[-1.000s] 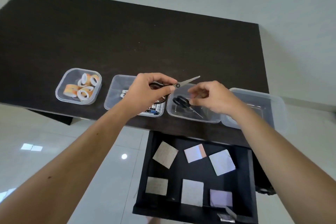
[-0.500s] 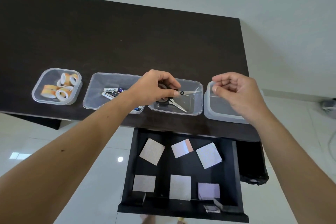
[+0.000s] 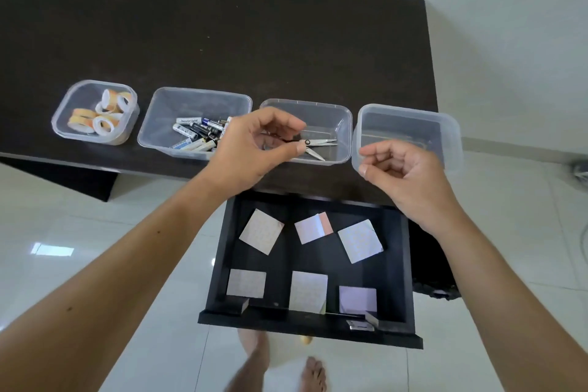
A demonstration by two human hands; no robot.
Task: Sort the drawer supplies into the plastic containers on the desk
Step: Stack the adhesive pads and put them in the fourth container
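- Dark brown tabletop (image 3: 222,41) carries four clear plastic containers in a row near its front edge; a black drawer (image 3: 394,264) stands pulled open below that edge.
- Tape tub (image 3: 62,111), farthest left, holds several rolls of orange-and-white tape (image 3: 105,114).
- Battery tub (image 3: 191,99), next to it, holds a loose heap of batteries (image 3: 197,134); some are white, some black.
- Scissors tub (image 3: 340,124), third along, holds scissors (image 3: 318,145); silver blades lie inside it, pointing right, and the handles are hidden behind the left hand; whether there is one pair or two cannot be told.
- Left hand (image 3: 254,149) reaches over the scissors tub with fingers curled; its thumb tip sits at the scissors' pivot, and whether it pinches the scissors or has let go cannot be told.
- Right hand (image 3: 404,172) hangs in front of the end tub (image 3: 451,143), fingers loosely curled, grasping nothing.
- End tub, farthest right, sits at the tabletop's corner, partly past the front edge; no contents can be made out in it.
- Six paper pads (image 3: 261,232) lie flat in the drawer, three at the back and three at the front, apart from one another; a small metal clip (image 3: 359,325) lies at the front right corner.
- Bare feet (image 3: 254,356) stand on the glossy white tile floor (image 3: 95,232) beneath the drawer.
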